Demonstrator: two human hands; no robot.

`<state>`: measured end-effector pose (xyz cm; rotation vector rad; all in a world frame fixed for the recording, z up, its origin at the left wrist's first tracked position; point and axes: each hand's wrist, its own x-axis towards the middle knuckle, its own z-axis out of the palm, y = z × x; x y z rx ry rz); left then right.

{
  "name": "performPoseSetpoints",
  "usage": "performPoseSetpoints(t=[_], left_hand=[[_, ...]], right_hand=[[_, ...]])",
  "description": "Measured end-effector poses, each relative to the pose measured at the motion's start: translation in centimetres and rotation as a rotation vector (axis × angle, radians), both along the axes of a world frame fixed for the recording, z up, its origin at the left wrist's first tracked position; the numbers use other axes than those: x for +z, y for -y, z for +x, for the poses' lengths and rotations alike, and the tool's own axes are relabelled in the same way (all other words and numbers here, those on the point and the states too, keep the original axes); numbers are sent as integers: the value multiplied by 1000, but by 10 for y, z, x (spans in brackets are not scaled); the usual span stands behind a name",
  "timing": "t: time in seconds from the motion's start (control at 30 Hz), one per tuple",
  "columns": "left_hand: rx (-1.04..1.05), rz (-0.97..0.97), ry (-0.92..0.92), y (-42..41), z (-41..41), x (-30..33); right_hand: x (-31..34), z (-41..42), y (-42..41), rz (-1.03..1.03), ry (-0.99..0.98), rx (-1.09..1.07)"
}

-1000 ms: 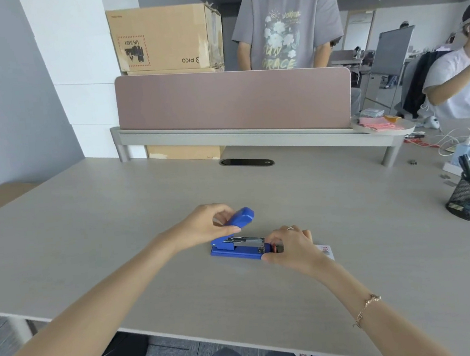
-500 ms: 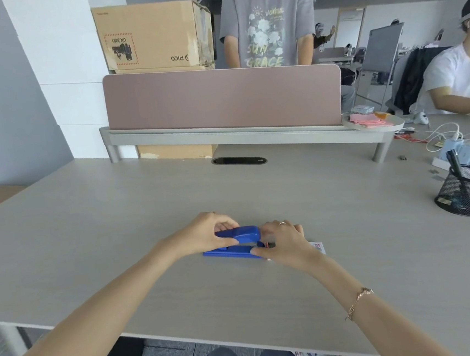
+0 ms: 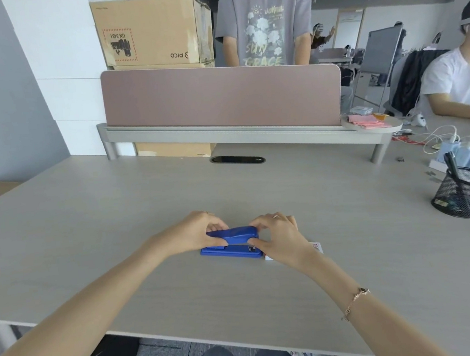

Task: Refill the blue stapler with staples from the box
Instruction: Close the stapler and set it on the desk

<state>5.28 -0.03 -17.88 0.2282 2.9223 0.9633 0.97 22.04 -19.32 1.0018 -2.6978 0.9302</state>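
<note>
The blue stapler (image 3: 233, 242) lies flat on the desk in front of me with its top arm folded down onto the base. My left hand (image 3: 194, 233) grips its rear end, thumb and fingers around the top arm. My right hand (image 3: 278, 235) holds the front end, fingertips at the nose. The small white staple box (image 3: 317, 248) with red print lies just right of the stapler, mostly hidden under my right hand and wrist.
A black mesh pen cup (image 3: 463, 191) stands at the far right beside white cables and chargers (image 3: 460, 146). A pink desk divider (image 3: 220, 99) runs along the back. One person stands behind it and another sits at the right.
The stapler's top arm, raised a second ago, has been swung down onto the base by my left hand. My right hand has stayed at the front end.
</note>
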Motion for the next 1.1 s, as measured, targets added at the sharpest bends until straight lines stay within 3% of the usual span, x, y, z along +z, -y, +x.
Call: performPoseSetpoints(t=[0.53,0.9,1.1], left_hand=[[-11,-74,16,-5,1,0],[-39,-110,10,-3,3,8],[-16,-93,-6,7,6,9]], right_hand=[[1,-5,-1,124,81,86],[11,-7,1,199,-4,73],[7,-4,-5,76,209,21]])
